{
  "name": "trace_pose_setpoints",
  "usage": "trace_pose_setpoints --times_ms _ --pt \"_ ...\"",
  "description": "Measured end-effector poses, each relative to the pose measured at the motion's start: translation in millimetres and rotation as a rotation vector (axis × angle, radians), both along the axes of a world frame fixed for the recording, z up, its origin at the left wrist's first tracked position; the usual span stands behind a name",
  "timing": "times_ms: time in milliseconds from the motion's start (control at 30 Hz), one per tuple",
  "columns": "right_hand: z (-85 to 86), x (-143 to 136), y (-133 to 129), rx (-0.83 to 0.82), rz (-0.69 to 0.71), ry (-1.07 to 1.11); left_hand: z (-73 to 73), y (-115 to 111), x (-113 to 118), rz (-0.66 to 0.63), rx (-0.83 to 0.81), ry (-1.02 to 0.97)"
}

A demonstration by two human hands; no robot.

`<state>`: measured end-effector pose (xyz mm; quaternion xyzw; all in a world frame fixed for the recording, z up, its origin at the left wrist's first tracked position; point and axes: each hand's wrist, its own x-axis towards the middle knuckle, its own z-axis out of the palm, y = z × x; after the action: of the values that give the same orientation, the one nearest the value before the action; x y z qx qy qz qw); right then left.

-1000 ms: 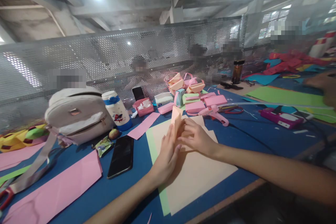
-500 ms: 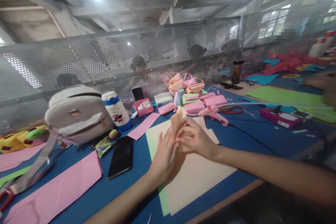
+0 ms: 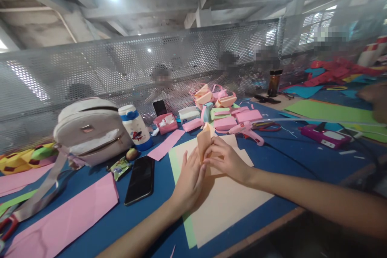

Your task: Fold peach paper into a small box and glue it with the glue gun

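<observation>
Between my two hands stands a folded peach paper piece (image 3: 204, 142), its upper end sticking up above the fingers. My left hand (image 3: 191, 177) is closed on its left side, the thumb against the lower part. From the right, my right hand (image 3: 225, 156) pinches the paper's edge between thumb and fingers. Beneath both hands lie large peach sheets (image 3: 229, 209) over a light green sheet (image 3: 188, 229). A pink hot glue gun (image 3: 248, 131) rests just beyond my right hand, near a pile of folded pink, peach and green paper pieces (image 3: 223, 123).
To the left are a black phone (image 3: 139, 181), a snack packet (image 3: 120, 168), a white bottle (image 3: 136, 129), a pale backpack (image 3: 90, 133) and pink sheets (image 3: 69, 217). A purple power strip (image 3: 325, 136) lies right. A perforated metal screen (image 3: 121, 72) stands behind. Another person's blurred hand (image 3: 375, 96) shows at far right.
My hands and the folded peach paper keep nearly the same pose. The whole view has shifted very slightly, and the other person's hand at far right has moved a little.
</observation>
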<state>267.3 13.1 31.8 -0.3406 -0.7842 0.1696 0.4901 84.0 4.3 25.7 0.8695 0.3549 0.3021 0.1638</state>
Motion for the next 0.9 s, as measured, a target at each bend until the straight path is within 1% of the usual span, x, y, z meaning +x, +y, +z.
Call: trace_pose_setpoints --times_ms 167,433,567,667,733,800,900 --pt "0.3 -0.4 -0.4 -0.001 0.005 -0.002 -0.4 0.2 -0.6 -0.002 0.018 0.005" --pt "-0.5 0.1 -0.7 -0.011 0.006 0.021 3.3 -1.0 -0.3 -0.01 0.044 0.016" --pt "1.3 1.2 -0.3 -0.036 0.049 0.02 2.2 1.2 -2.2 -0.004 0.076 0.039" --pt "2.6 0.7 0.4 -0.069 0.09 0.034 1.9 1.8 -2.7 -0.002 0.067 0.029" --pt "2.8 -0.1 1.4 -0.105 0.103 0.072 1.9 1.4 -2.3 -0.006 0.044 0.008" --pt "2.5 -0.6 3.0 -0.155 0.1 0.124 0.6 1.1 -2.0 -0.01 -0.016 -0.032" --pt "2.5 0.1 5.7 -0.21 0.113 0.224 -5.3 3.4 -2.9 0.026 -0.211 -0.195"
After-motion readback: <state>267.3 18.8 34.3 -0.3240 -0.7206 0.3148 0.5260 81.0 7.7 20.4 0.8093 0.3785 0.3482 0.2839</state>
